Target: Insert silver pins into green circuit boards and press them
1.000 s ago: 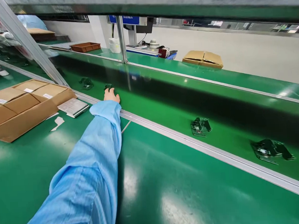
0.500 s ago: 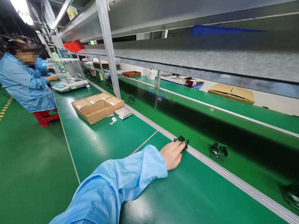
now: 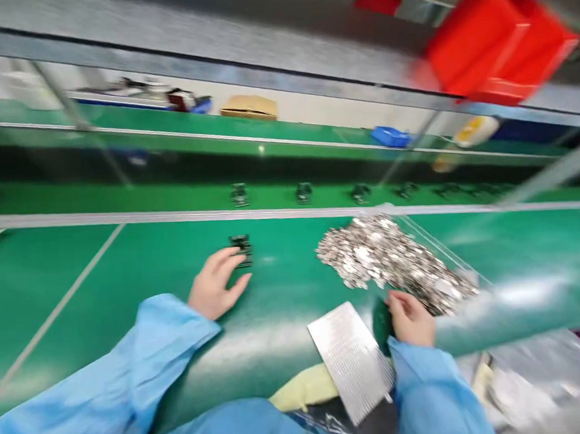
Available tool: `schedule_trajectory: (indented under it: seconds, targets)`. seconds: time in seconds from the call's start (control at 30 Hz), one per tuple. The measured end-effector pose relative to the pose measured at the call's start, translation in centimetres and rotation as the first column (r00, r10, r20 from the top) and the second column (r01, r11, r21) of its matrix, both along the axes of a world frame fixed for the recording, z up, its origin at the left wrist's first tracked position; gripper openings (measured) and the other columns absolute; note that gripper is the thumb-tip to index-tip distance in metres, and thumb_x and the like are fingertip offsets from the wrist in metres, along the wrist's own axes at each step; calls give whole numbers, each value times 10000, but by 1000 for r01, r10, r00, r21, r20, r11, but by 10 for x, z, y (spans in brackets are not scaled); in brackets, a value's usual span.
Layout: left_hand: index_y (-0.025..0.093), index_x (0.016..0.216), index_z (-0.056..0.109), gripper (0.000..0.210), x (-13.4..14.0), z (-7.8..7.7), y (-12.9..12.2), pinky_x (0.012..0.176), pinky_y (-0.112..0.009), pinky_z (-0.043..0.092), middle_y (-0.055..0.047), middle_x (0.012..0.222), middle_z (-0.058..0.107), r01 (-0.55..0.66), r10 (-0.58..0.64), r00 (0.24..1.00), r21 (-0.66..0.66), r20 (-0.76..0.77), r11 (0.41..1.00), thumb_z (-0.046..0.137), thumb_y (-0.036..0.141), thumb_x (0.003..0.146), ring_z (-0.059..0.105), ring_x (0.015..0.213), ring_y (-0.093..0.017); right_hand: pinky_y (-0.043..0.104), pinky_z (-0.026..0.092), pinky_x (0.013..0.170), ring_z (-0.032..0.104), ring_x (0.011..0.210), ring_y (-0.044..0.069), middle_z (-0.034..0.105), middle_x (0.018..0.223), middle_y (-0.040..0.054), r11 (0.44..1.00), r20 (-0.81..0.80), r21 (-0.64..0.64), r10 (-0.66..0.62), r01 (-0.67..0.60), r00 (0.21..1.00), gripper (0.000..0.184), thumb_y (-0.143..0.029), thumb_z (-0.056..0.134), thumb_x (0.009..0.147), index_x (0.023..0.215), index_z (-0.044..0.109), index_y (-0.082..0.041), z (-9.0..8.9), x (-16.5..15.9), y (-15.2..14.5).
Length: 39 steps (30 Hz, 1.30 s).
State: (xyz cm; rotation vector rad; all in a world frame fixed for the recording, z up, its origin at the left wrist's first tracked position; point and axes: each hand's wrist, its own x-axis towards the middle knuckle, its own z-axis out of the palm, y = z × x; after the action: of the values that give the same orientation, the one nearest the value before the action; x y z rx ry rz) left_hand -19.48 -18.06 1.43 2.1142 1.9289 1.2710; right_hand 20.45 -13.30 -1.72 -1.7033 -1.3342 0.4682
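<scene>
A small dark circuit-board assembly [image 3: 242, 248] is on the green bench, just in front of the metal rail. My left hand [image 3: 218, 284] reaches it from the left. Its fingertips overlap the board's near side, while the thumb stands apart from the fingers and off the board. My right hand [image 3: 413, 319] is at the near edge of a heap of small shiny silver metal pieces [image 3: 389, 257], thumb and fingers pinched together. What sits in that pinch, if anything, is too small to make out. Between the hands, a ribbed silver sheet [image 3: 348, 356] lies over the bench's front edge.
Behind the metal rail [image 3: 183, 215], a lower green strip [image 3: 172, 197] carries several dark board assemblies. A red bin [image 3: 499, 44] sits on the shelf at upper right. Pale yellow cloth [image 3: 303, 388] shows under the ribbed sheet. Clear plastic bags [image 3: 546, 372] lie at lower right.
My view has swung right, away from the co-worker and cardboard box. My left hand has brought the board assembly from the rail onto the bench, and its thumb has parted. My right hand has come into view.
</scene>
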Motion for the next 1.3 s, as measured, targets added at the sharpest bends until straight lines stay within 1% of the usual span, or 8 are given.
schedule_trajectory:
  seconds: [0.2,0.4,0.6,0.7,0.87,0.97,1.1,1.3]
  targets:
    - [418,1460,-3,1175,-37,-14,45,1135,-559,298,-10,1554,241,74,-64,997,-230,48,970,763,539,576,288,1398,-351,271,491,574,616,618,175,678,705,51,997,49,-48,66,-63,997,447,-563,524,820,921,682,-157,-7,19,-3]
    - [249,1498,46,1094,-32,-1,62,955,-531,465,-147,1278,535,62,-42,998,-523,49,850,685,580,674,492,1236,-396,258,417,526,500,520,122,653,763,13,985,226,-96,160,-142,961,443,-579,588,765,979,697,-208,6,3,8]
    - [238,1471,144,1110,-3,5,46,905,-500,504,-68,1029,573,80,42,949,-369,313,926,783,469,593,638,977,-312,291,436,666,577,716,177,633,859,30,980,420,-123,192,-154,887,218,-399,591,832,933,708,-246,11,-7,12]
    - [241,1390,264,1014,35,-1,39,902,-450,522,-66,1076,580,201,-7,815,-271,579,941,822,401,559,651,943,-255,290,448,723,596,782,184,632,918,46,974,478,-157,220,-164,851,179,-325,563,871,925,705,-231,14,-10,11]
    - [242,1187,402,792,122,-2,38,944,-356,501,-49,1170,561,413,-35,318,-105,948,905,850,321,539,622,1020,-192,265,457,717,611,771,174,643,934,70,946,556,-295,287,-137,780,126,-250,590,871,899,690,-179,26,-7,11]
    - [228,1158,432,732,157,4,40,974,-324,474,-38,1178,572,581,-51,128,-33,990,813,856,265,562,606,1043,-167,244,451,693,624,765,169,665,882,68,905,591,-411,359,-113,722,73,-215,628,845,843,685,-170,39,-7,16]
    - [209,1147,453,704,165,5,43,953,-325,493,-43,1174,582,749,-26,29,-4,999,662,859,193,572,616,1020,-167,255,441,687,646,784,196,689,810,75,831,620,-550,475,-85,625,85,-198,608,843,814,683,-170,53,-15,25]
    - [209,1175,467,698,153,-6,48,996,-354,478,-48,1207,565,775,-20,26,-7,999,632,848,170,592,612,1050,-183,318,457,681,659,829,293,688,870,176,763,644,-646,560,-22,521,178,-192,647,735,889,667,-106,55,-28,37]
